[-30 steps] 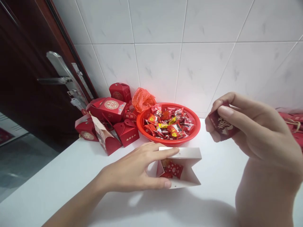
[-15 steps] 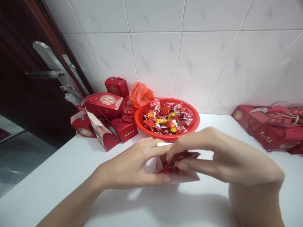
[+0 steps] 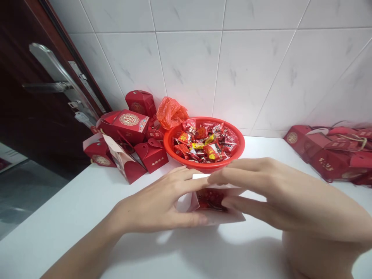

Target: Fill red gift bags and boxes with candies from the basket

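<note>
An unclosed paper candy box [image 3: 223,219] with pale inner flaps stands on the white table in front of the basket. My left hand [image 3: 157,201] grips its left side, thumb on the near flap and fingers along the far side. Wrapped candies [image 3: 211,197] in red and dark wrappers show inside the box. Over the right part of the opening is my right hand [image 3: 276,197], its thumb and fingers apart, with nothing visible between them. Just beyond, a red plastic basket [image 3: 241,149] holds many wrapped candies.
Several red gift boxes [image 3: 124,126] are piled at the left, near a door handle [image 3: 55,81]. A crumpled orange-red plastic bag [image 3: 171,112] leans behind the basket. More flattened red boxes [image 3: 331,159] lie at the right. A tiled wall [image 3: 188,66] bounds the table behind.
My right thumb and fingers have parted and let go of a dark red candy packet, which now lies within the box. The left hand keeps its hold. The view has shifted slightly.
</note>
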The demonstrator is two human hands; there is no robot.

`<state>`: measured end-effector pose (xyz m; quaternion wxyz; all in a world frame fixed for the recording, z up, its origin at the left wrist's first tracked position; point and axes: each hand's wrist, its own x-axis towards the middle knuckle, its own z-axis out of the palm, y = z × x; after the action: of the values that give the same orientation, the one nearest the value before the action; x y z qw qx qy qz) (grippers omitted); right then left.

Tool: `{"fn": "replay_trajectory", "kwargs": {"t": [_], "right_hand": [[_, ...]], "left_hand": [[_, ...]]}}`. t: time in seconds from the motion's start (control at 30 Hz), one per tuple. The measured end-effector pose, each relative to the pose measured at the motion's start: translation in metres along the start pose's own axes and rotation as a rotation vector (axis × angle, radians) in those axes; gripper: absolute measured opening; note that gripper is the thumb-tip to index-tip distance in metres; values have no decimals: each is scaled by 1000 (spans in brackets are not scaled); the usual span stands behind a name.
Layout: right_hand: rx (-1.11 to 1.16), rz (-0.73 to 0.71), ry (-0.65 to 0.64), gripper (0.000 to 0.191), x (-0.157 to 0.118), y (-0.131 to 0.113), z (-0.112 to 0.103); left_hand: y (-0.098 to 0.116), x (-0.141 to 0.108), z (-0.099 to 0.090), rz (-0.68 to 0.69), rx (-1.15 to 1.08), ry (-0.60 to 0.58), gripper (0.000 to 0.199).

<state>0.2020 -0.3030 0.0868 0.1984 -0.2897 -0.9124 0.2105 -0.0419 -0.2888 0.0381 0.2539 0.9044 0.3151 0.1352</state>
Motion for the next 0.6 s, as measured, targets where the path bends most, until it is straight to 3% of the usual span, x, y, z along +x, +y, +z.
{"fn": "replay_trajectory", "kwargs": {"t": [0.13,0.3,0.6], "right_hand": [[-13,59,74,19,-6,-3,-9],[-43,97,77,22,-9,0,-13],[-117,150,-12,23,-1,30,-8]], "left_hand": [[-1,0,1,62,29,-37,59],[2,2,3,87,58,-29,52],[-4,7,7,-54,87,139,48]]}}
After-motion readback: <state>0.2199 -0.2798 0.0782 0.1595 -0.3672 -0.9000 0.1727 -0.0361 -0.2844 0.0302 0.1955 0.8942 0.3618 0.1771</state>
